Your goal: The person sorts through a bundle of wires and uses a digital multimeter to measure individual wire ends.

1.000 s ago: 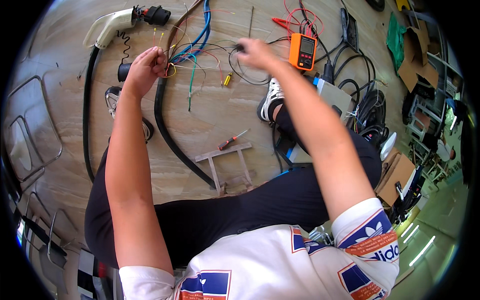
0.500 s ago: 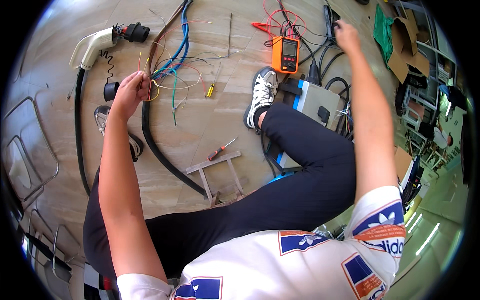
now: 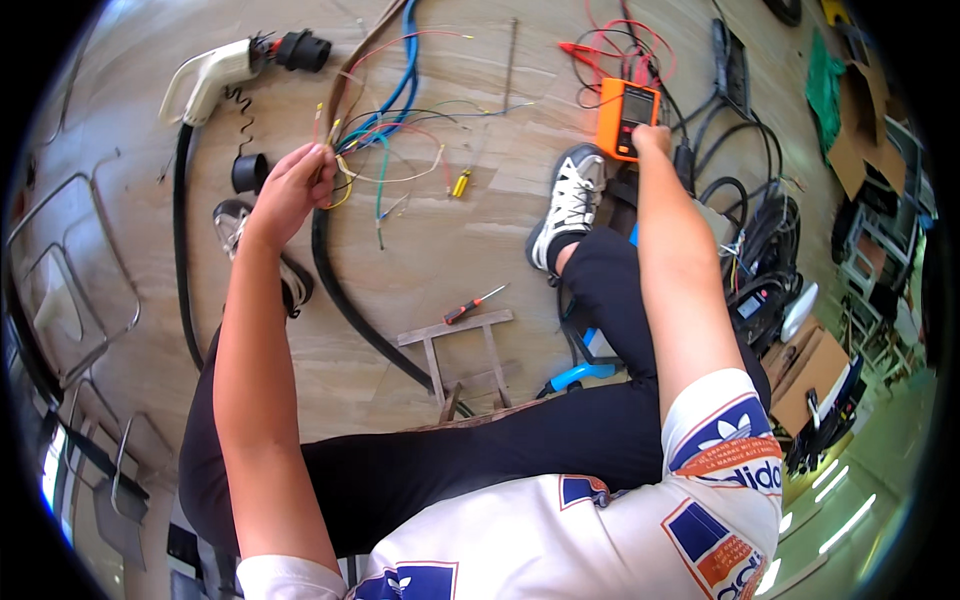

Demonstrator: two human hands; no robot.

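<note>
My left hand is closed in a pinch on thin coloured wires that fan out from the end of a thick black cable. Just which strands lie between its fingertips is hidden. At the lower right corner of an orange multimeter, my right hand has its fingers bent against the meter, beside the dial. The meter lies on the floor, with red and black test leads coiled at its top. Near the left hand are a blue cable and a small black cap.
A white charging gun with a black connector lies at upper left. A yellow screwdriver and a red-handled screwdriver lie mid-floor, above a wooden stool frame. Black cables and cardboard boxes crowd the right.
My right hand has come down and left from the black item at the upper right to the multimeter. The left hand keeps its pinch on the wires. The whole view has shifted slightly.
</note>
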